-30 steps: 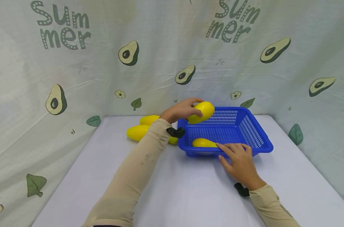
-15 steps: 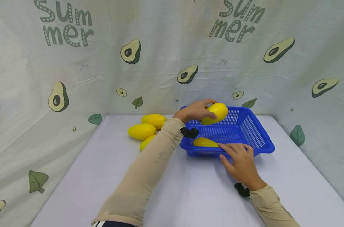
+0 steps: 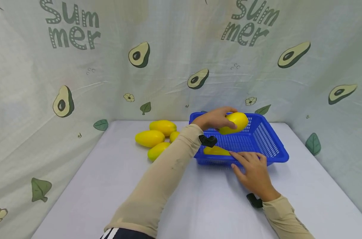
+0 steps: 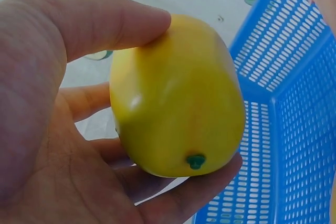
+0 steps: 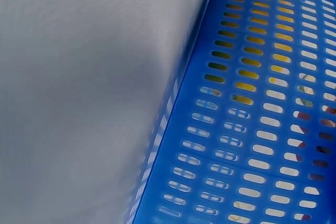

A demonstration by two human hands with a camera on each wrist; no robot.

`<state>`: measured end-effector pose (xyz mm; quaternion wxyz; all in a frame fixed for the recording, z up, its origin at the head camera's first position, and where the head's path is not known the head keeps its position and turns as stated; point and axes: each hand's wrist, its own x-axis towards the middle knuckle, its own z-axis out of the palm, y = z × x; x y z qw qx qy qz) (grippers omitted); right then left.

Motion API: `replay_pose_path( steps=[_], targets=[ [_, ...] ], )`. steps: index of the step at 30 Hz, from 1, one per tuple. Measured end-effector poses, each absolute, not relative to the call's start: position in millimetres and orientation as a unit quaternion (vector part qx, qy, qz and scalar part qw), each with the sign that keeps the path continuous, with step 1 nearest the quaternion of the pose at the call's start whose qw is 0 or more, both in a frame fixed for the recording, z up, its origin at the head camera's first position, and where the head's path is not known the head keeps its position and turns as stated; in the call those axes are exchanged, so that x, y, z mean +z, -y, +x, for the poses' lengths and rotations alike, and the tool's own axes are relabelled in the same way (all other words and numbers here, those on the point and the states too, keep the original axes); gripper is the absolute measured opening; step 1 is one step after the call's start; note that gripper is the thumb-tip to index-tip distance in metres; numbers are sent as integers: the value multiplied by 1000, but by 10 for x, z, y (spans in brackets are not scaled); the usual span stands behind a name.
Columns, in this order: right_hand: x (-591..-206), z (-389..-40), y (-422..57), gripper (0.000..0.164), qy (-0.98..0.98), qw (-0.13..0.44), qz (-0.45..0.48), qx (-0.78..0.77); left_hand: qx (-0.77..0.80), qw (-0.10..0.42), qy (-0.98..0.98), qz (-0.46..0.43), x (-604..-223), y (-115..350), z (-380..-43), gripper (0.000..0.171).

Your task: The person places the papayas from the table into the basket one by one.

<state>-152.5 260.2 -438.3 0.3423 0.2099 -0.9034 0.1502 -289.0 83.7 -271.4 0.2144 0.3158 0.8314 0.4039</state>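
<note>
The left hand [image 3: 215, 119] has just travelled rightward with a yellow fruit [image 3: 240, 122], which now hangs over the rear part of the blue basket [image 3: 275, 141], gripped with the thumb on one side and the fingers on the other; as I judge it, the carrying is nearly done but the letting go is not. How far the fruit sits above the basket floor I cannot tell. The right hand [image 3: 252, 171] holds the front rim, fingers over it, thumb outside, just as before, and beside it the resting fruit [image 3: 215, 151] lies unmoved towards the basket's front left corner. Against the frame a second ago, the held fruit has shifted from the basket's rear left corner towards the middle of its rear side, and the left sleeve [image 3: 166, 189] uncovers more of the loose fruits [image 3: 150, 138], four now showing near the bench's [image 3: 109, 186] rear left corner
</note>
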Motion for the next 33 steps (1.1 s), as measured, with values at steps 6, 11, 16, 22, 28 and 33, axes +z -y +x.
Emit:
replay_pose_path(
  steps=[6,11,16,22,28,33],
  targets=[
    [-4377,-1518,-2594,45,902,348,210,146,404,217,-827,325,-2716,-922,-2879,65],
    [-4371,-1522,-2586,45,901,350,213,143,397,211,-829,332,-2706,-979,-2866,66],
    [-4379,-1523,-2572,45,901,350,213,145,404,219,-827,326,-2702,-1010,-2846,65],
    [-4420,-1491,-2560,44,903,345,212,145,421,210,-832,294,-2786,-1071,-2832,65],
    [-4425,-1510,-2565,44,894,357,226,147,448,212,-822,280,-2796,-1080,-2806,62],
    [-4411,-1535,-2590,43,890,368,225,149,464,205,-816,276,-2765,-1126,-2782,63]
  ],
)
